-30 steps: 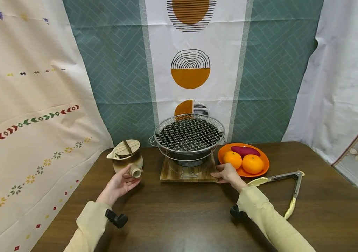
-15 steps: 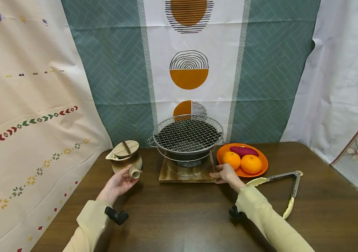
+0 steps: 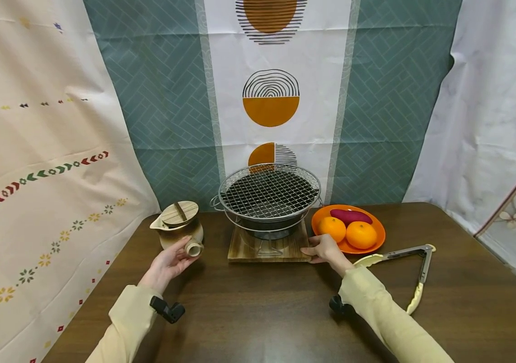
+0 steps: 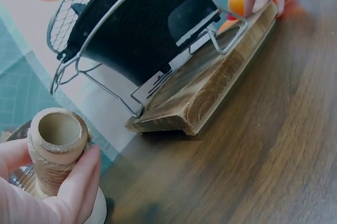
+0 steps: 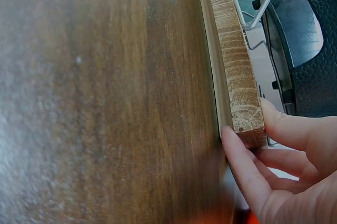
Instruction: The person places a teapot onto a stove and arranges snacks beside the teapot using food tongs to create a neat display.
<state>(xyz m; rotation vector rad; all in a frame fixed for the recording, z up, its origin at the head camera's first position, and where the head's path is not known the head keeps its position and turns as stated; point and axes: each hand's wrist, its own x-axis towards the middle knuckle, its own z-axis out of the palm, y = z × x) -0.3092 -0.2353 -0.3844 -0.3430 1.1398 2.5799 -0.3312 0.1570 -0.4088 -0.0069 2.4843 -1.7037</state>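
A brown-and-cream side-handled teapot (image 3: 194, 232) with a wooden lid (image 3: 180, 213) stands at the table's left. My left hand (image 3: 169, 263) holds its hollow handle (image 3: 193, 247) between thumb and fingers; the left wrist view shows the handle's open end pointing up. At the middle back, a round tabletop grill with a wire mesh (image 3: 270, 194) and black bowl (image 4: 134, 26) sits on a wooden board (image 3: 242, 250). With thumb and fingers, my right hand (image 3: 327, 250) grips the board's near right corner, thumb on top and a finger along the lower edge in the right wrist view.
Right of the grill, an orange plate (image 3: 381, 241) bears two oranges (image 3: 361, 235) and a purple sweet potato (image 3: 351, 217). Spread tongs (image 3: 425, 267) with cream tips lie farther right, close to my right forearm. Hanging cloths (image 3: 167, 91) border the table's back and sides.
My left fingers have drawn in closer around the teapot handle. The right hand keeps its grip on the board's corner, and the head view has shifted slightly.
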